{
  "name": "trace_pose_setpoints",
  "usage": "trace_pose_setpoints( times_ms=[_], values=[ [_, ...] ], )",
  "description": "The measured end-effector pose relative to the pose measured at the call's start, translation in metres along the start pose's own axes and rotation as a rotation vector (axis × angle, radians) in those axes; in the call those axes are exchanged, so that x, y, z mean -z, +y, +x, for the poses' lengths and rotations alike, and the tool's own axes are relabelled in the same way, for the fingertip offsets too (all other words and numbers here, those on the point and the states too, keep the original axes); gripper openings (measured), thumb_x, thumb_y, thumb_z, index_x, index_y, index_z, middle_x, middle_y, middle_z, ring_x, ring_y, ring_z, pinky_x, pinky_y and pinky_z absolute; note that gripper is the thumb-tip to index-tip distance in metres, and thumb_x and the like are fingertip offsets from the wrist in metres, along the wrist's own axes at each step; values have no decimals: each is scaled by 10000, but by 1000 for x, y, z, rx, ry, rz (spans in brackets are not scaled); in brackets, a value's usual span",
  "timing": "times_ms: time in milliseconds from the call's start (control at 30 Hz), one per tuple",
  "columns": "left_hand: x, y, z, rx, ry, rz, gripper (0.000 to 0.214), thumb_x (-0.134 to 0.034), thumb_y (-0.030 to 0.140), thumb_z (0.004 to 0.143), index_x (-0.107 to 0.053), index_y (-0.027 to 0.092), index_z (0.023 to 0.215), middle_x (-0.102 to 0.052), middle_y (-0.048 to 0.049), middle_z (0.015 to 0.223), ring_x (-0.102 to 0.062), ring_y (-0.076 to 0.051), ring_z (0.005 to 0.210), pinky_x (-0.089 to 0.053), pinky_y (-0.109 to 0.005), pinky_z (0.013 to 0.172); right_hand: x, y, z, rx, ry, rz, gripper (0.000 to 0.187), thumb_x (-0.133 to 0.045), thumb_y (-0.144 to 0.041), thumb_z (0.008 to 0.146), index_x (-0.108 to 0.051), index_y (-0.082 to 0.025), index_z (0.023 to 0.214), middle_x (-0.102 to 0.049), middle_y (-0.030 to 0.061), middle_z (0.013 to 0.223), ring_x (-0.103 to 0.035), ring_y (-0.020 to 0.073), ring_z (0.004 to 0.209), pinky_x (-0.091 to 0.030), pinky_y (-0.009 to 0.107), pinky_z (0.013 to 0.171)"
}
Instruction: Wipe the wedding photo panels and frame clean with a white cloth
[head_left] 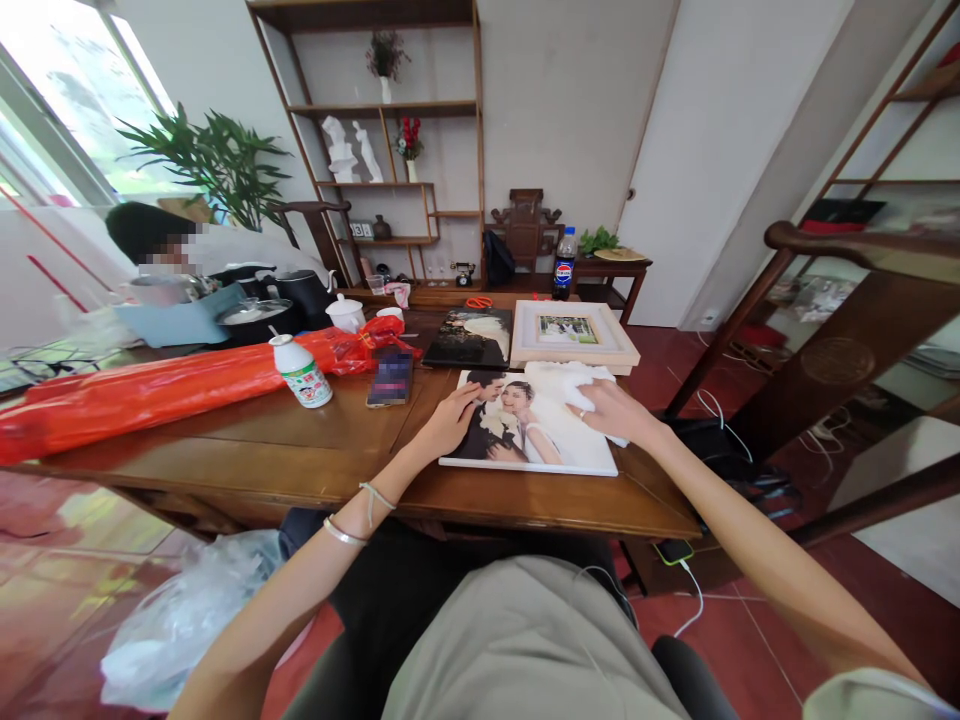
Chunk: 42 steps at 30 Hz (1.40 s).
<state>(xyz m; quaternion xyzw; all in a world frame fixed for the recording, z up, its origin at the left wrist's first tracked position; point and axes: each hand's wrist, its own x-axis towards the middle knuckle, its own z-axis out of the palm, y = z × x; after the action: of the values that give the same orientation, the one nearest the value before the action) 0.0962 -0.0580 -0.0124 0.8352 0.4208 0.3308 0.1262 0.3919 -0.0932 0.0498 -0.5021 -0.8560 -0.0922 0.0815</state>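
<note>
A large photo print (536, 445) lies flat on the wooden table (300, 450) in front of me. My left hand (450, 420) rests flat on its left edge, fingers stretched out. My right hand (619, 410) presses a white cloth (562, 385) onto the upper right part of the print, fingers curled over the cloth. Behind the print lie a dark photo print (469, 338) and a light framed picture (574, 335).
A phone (391, 380), a small white bottle (301, 371) and a long red plastic bag (150, 390) lie to the left. Kettles and a teapot (346, 313) stand behind, where another person leans. A Pepsi bottle (564, 263), shelves and a wooden chair (847, 350) surround the table.
</note>
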Motion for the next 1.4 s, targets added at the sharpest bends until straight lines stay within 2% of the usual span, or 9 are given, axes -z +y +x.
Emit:
trace_pose_setpoints(
  times_ms=[167, 333, 500, 700, 800, 1000, 1100, 1233, 1400],
  values=[
    [0, 1, 1, 6, 12, -16, 372, -341, 220, 884, -549, 112, 1173, -524, -127, 1293, -446, -213, 1240, -317, -394, 1072, 6, -50, -27, 269, 59, 72, 162, -536, -145, 690, -680, -127, 762, -516, 180, 1259, -458, 301, 1173, -360, 403, 954],
    [1, 1, 1, -10, -2, -23, 378, -346, 209, 878, -537, 112, 1189, -522, -126, 1295, -442, -218, 1243, -323, -403, 1067, 11, -90, -43, 428, 68, 142, 248, -545, -151, 633, -688, -140, 836, -475, 152, 1313, -372, 304, 1245, -273, 461, 1025],
    [1, 1, 1, -3, 2, -16, 380, -340, 222, 881, -546, 99, 1175, -514, -140, 1302, -442, -218, 1243, -315, -405, 1070, 8, -59, -14, 266, 27, 82, 190, -507, -168, 703, -675, -142, 786, -650, 134, 955, -563, 270, 962, -419, 381, 827],
    [1, 1, 0, -1, 14, -15, 370, -348, 235, 880, -549, 128, 1172, -523, -123, 1295, -454, -212, 1234, -324, -396, 1068, 3, -14, 18, 93, 71, -61, 327, -404, -314, 877, -654, -104, 874, -634, 141, 813, -567, 260, 849, -414, 348, 754],
    [1, 0, 0, -3, 19, -15, 369, -346, 233, 881, -548, 134, 1173, -525, -118, 1295, -451, -212, 1235, -323, -403, 1067, 6, -24, 11, 87, 47, -42, 298, -418, -281, 860, -656, -109, 905, -632, 144, 860, -572, 251, 849, -421, 346, 753],
    [0, 0, 0, -8, 14, -25, 373, -346, 224, 876, -547, 131, 1176, -529, -114, 1292, -449, -217, 1236, -320, -422, 1065, 9, -89, -35, 335, 64, 63, 218, -563, -235, 697, -685, -149, 856, -532, 164, 1218, -428, 318, 1179, -308, 467, 982],
    [1, 1, 1, -5, 3, -34, 378, -348, 220, 872, -548, 117, 1175, -524, -126, 1294, -439, -222, 1244, -322, -420, 1064, 6, -109, -46, 384, 86, 93, 238, -592, -289, 691, -686, -143, 854, -504, 176, 1258, -379, 345, 1222, -270, 505, 1005],
    [2, 2, 0, -7, 3, -31, 375, -343, 215, 874, -549, 136, 1177, -527, -112, 1295, -440, -216, 1245, -322, -421, 1065, 4, -98, -26, 289, 120, 116, 240, -568, -310, 743, -678, -162, 896, -576, 145, 1162, -485, 290, 1122, -340, 432, 963],
    [2, 2, 0, -3, 11, -12, 373, -344, 228, 881, -543, 137, 1182, -524, -110, 1297, -452, -210, 1234, -322, -412, 1067, 5, -49, 13, 9, 80, -4, 338, -443, -370, 865, -655, -125, 962, -628, 165, 968, -570, 274, 916, -422, 362, 792]
  ],
)
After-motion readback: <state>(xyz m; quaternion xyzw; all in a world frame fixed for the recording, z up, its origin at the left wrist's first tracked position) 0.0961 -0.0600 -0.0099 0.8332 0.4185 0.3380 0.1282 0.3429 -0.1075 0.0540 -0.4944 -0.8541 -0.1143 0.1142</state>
